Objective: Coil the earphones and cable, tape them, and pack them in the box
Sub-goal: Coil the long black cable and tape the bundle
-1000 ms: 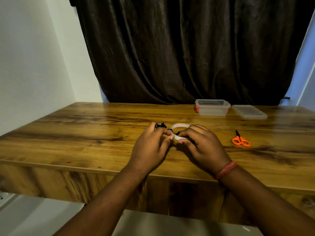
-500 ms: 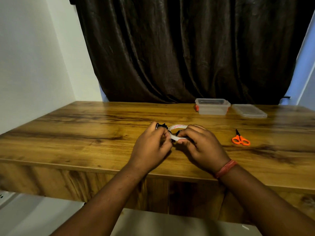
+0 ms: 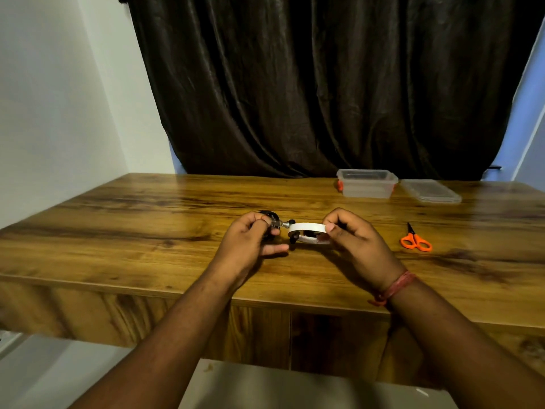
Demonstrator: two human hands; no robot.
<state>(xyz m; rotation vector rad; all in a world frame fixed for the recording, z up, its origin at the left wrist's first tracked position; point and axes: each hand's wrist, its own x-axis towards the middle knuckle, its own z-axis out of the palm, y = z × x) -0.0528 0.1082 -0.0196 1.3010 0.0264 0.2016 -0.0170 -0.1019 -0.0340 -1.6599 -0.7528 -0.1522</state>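
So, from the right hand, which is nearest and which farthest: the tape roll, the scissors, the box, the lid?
1. Tape roll: held in the right hand.
2. Scissors: on the table, just right of that hand.
3. Box and lid: both at the table's far edge, lid to the right; too close to rank.

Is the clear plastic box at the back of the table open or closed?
Open. The box has no cover on top; its lid lies flat on the table just to its right.
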